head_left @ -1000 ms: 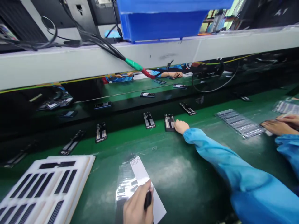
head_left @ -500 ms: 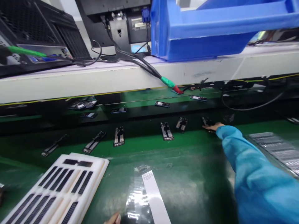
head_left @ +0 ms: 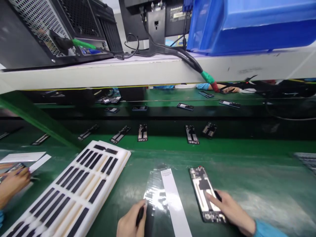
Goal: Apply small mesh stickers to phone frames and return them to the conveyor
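The left hand (head_left: pixel 130 221) is closed around a slim black pen-like tool (head_left: pixel 140 216), and sits at the near edge of a clear plastic film (head_left: pixel 155 190). Just right of that hand, a long white paper strip (head_left: pixel 174 204) with a dotted patch at its far end lies along the film. The right hand (head_left: pixel 229 210) is open, its fingers (head_left: pixel 212 199) spread and resting on a black and silver phone frame (head_left: pixel 201 184), which lies flat on the green bench mat (head_left: pixel 259 164) and is not gripped. A blue sleeve (head_left: pixel 268 230) covers the right wrist. Left of the left hand sits a white foam tray (head_left: pixel 124 158) holding rows of black strips. Beyond both hands, more black phone frames (head_left: pixel 191 134) lie in a row. Past the tray, another person's hand (head_left: pixel 12 186) holds something small and dark. Far ahead of the hands stands a blue plastic bin (head_left: pixel 247 26)
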Demonstrator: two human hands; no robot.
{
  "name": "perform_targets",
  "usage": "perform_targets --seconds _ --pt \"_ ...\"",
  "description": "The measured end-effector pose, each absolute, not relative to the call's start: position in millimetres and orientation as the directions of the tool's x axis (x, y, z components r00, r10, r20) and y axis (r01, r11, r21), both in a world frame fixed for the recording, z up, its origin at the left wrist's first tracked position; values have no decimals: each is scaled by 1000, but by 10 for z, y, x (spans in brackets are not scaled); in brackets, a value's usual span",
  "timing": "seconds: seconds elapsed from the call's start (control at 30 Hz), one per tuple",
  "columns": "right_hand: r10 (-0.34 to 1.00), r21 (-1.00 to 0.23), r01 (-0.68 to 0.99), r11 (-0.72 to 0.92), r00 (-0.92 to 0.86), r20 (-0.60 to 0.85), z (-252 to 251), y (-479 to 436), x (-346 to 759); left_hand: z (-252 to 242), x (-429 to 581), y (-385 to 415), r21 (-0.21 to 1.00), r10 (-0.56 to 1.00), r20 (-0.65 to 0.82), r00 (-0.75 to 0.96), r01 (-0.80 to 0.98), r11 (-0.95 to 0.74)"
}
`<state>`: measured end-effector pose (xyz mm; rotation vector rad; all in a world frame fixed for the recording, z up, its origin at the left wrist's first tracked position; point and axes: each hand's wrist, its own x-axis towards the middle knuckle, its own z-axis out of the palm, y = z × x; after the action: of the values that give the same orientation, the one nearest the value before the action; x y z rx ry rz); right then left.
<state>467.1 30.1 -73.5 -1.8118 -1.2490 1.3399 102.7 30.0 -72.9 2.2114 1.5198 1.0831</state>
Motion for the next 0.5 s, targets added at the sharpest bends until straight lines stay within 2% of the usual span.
perform_targets --seconds 0.07,0.13,0.17,0.27,0.33,0.4,0.5 --pt "906 -777 516 -360 -7 -424 -740 326 4639 -733 1037 307 567 869 446 212 684 -458" --pt "896 -629 691 -356 60 -441 -631 634 4759 -737 1067 316 557 857 455 243 673 -487" --pt "903 -593 717 -366 121 -411 -557 874 4843 -738 1087 318 550 850 460 257 669 -499" --pt "896 -490 751 -444 379 -232 -370 1753 5018 -731 1134 295 525 834 473 286 668 -527" --pt "852 -440 734 -517 491 -183 -316 2299 5004 -722 1122 244 509 828 477 295 676 -533" --pt "832 -421 723 -548 521 -189 -297 2699 4929 -717 1058 167 497 833 473 286 695 -520" --pt "854 -458 725 -514 480 -200 -238 2996 4888 -731 892 35 488 856 458 238 738 -466"
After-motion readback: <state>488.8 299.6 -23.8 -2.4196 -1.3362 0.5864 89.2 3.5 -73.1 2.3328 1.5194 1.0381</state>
